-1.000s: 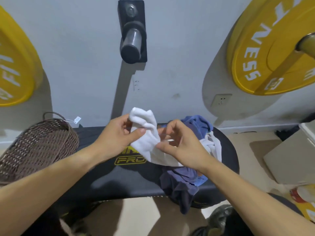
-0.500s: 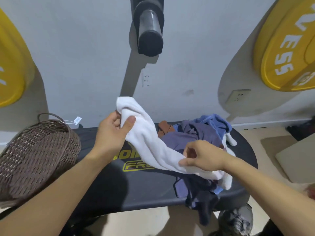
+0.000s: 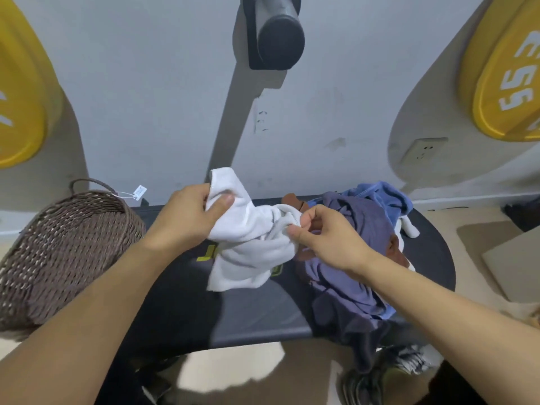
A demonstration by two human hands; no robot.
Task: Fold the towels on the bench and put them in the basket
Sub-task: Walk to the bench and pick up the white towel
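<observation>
A white towel [image 3: 248, 244] hangs crumpled between my hands above the black bench [image 3: 251, 311]. My left hand [image 3: 190, 217] grips its upper left corner, thumb on top. My right hand [image 3: 321, 232] pinches a bunched edge of the same towel at its right side. To the right on the bench lies a heap of towels [image 3: 359, 258], purple and dark ones on top, a blue one behind, brown and white bits showing. A brown wicker basket [image 3: 58, 252] sits at the bench's left end, tilted, its inside hidden.
Yellow weight plates [image 3: 502, 77] hang on the wall at right and left. A black bar holder [image 3: 277, 36] juts out of the wall overhead. A grey box [image 3: 517, 258] stands on the floor to the right. Shoes [image 3: 388, 372] lie under the bench's near edge.
My right hand has moved up and left from the towel's lower end to a bunched edge near the left hand. The towel now hangs in a shorter, crumpled loop.
</observation>
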